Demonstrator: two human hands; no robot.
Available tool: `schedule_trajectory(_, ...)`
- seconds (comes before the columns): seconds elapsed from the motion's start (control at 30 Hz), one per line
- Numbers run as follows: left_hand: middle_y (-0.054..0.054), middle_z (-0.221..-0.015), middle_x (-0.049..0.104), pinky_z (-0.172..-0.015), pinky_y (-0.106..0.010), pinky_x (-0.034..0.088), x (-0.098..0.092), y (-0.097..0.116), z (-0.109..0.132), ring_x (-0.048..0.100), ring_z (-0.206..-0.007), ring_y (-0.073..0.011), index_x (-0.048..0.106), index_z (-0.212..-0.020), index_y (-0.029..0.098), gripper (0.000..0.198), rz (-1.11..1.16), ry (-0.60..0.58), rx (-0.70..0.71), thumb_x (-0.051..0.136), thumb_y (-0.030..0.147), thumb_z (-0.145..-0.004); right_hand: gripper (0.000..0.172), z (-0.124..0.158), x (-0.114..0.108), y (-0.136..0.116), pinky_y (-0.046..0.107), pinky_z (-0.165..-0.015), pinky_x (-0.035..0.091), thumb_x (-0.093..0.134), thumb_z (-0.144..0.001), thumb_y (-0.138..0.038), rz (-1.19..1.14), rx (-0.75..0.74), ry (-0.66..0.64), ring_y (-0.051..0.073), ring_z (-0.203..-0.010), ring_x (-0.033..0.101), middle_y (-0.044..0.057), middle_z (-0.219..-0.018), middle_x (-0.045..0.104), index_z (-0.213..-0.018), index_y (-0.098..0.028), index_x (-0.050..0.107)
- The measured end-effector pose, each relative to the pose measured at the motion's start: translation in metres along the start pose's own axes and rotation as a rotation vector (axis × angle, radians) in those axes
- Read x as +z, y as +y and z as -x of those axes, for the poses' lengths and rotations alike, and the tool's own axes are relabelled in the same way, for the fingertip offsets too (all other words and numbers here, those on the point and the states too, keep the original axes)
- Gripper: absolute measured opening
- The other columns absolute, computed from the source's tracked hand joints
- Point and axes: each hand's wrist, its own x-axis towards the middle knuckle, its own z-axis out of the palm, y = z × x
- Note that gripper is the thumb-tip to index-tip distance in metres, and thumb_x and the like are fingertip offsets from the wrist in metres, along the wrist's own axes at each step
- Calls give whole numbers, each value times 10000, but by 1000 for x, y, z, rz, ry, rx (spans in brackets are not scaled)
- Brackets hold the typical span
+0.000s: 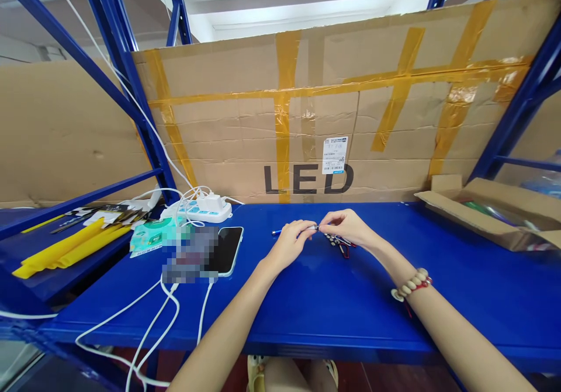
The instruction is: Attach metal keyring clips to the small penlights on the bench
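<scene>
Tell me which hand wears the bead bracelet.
The right hand: a bracelet of pale beads on red cord circles its wrist. The left hand, gripping the blue rod, has a bare wrist.

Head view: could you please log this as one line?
left hand: grips slim blue-and-silver pen-like tool | right hand: pinches its tip

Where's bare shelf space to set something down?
Free: blue metal shelf between right hand and open cardboard box; also front strip between the forearms. Crowded: left of left hand, with black phone, white power strip, white cables. Both hands pinch a thin blue rod.
</scene>
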Motion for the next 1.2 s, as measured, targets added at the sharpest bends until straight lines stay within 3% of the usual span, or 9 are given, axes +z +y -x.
schedule_trajectory(0.2,-57,-927,665,-762,-253,447,2,-3,1,595,-764,-149,632,-966,160,243,85,-27,7,435,268,-870,267,-1,2,3,234,-474,371,723,-577,-402,2,9,2,98,-498,482,24,-594,644,-645,-145,704)
schedule_trajectory(0.43,-53,-851,669,-737,-250,435,3,-3,3,590,-758,-155,660,-899,155,225,30,-47,27,453,236,-864,249,1,7,4,233,-468,365,728,-555,-393,-10,-1,6,91,-488,471,16,-581,628,-594,-150,685)
schedule_trajectory(0.6,-49,-797,675,-726,-261,429,4,-7,4,583,-742,-159,689,-902,175,222,-45,9,56,475,220,-857,312,4,13,0,228,-415,333,717,-550,-456,13,20,36,72,-436,419,7,-562,593,-579,-149,674)
schedule_trajectory(0.77,-54,-869,694,-789,-308,418,5,-15,3,580,-783,-170,689,-958,208,220,-128,93,115,497,212,-851,354,6,18,-3,207,-394,303,704,-570,-499,-35,160,5,66,-431,395,-23,-480,522,-652,-155,697)
schedule_trajectory(0.97,-54,-877,695,-803,-319,421,3,-16,3,578,-786,-168,684,-973,220,230,-137,76,125,486,218,-857,398,7,19,-6,198,-376,272,727,-523,-544,-141,294,-57,56,-423,360,-41,-441,447,-620,-160,681)
schedule_trajectory(1.07,-56,-889,694,-797,-308,436,4,-14,0,592,-800,-172,681,-964,206,218,-101,114,84,498,221,-847,425,5,18,-11,203,-380,270,725,-517,-559,-149,283,-18,55,-411,352,-48,-440,437,-647,-158,669)
schedule_trajectory(1.2,-49,-906,686,-790,-273,458,6,-9,-2,613,-833,-167,646,-978,190,213,17,125,9,489,249,-846,455,1,8,-9,217,-401,297,623,-634,-601,-67,170,47,71,-411,393,-27,-485,507,-754,-165,670)
